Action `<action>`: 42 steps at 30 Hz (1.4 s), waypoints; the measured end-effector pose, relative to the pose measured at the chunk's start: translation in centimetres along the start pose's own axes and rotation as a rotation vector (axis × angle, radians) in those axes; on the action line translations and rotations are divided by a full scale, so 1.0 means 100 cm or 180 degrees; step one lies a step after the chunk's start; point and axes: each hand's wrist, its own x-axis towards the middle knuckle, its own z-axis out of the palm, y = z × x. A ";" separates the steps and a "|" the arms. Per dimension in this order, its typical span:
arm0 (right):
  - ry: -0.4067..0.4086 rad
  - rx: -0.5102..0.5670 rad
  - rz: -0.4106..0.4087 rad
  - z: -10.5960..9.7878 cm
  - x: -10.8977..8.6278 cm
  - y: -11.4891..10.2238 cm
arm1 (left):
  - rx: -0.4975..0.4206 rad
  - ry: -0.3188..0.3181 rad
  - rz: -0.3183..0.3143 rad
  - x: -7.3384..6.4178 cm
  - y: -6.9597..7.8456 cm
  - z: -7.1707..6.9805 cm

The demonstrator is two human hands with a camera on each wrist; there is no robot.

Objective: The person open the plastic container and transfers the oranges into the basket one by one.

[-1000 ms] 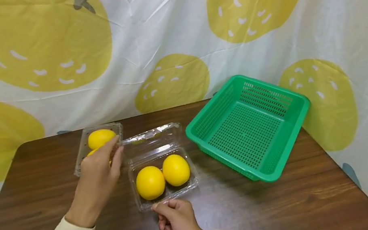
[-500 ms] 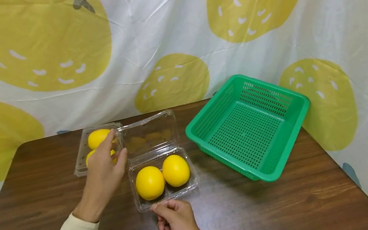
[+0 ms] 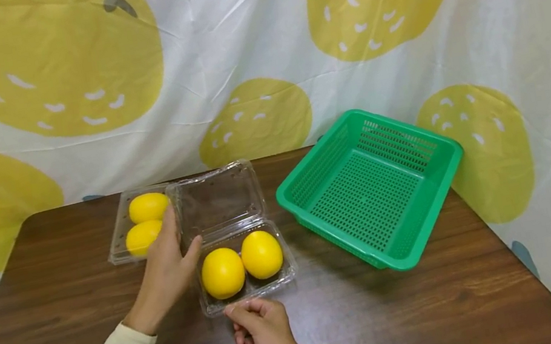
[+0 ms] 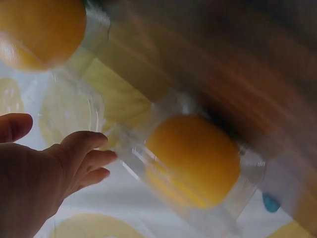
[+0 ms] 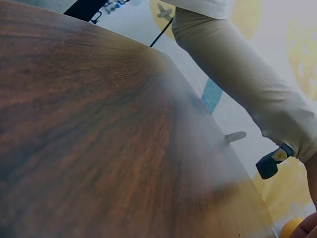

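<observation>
Working at two clear plastic boxes, a person has one of them laid wide and the fruit lying in place. At the far left, the left box holds two yellow fruits, a rear fruit and a front fruit; whether its cover is fastened cannot be told. Next comes the left hand, fingers straight and the thumb well apart, gripping nothing; it is near both boxes, and any contact is unclear.

Beside it, the right box has its lid folded back behind, so opening this one looks done. Inside sit a left-hand fruit and a right-hand fruit, side by side. At its near edge, the right hand has its fingers curled, thumb and forefinger pinching the rim. Farther right, on the same brown surface, stands a green basket with no fruit in it. If emptying the boxes is the aim, that part seems wholly left to do.

Counted: four fruits, two per box; two boxes; one lid plainly raised; one basket; two hands, one pinching and one free.
</observation>
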 end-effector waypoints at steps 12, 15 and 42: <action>-0.0037 0.0013 0.0011 -0.001 0.001 0.001 | -0.0149 0.0014 -0.0161 -0.025 -0.003 0.013; -0.0040 0.0016 -0.0003 -0.001 0.001 0.000 | -0.0184 0.0058 -0.0203 -0.031 0.000 0.015; -0.0053 0.0075 -0.0028 -0.002 0.001 0.003 | -0.1033 -0.0300 -0.1129 -0.055 0.012 0.022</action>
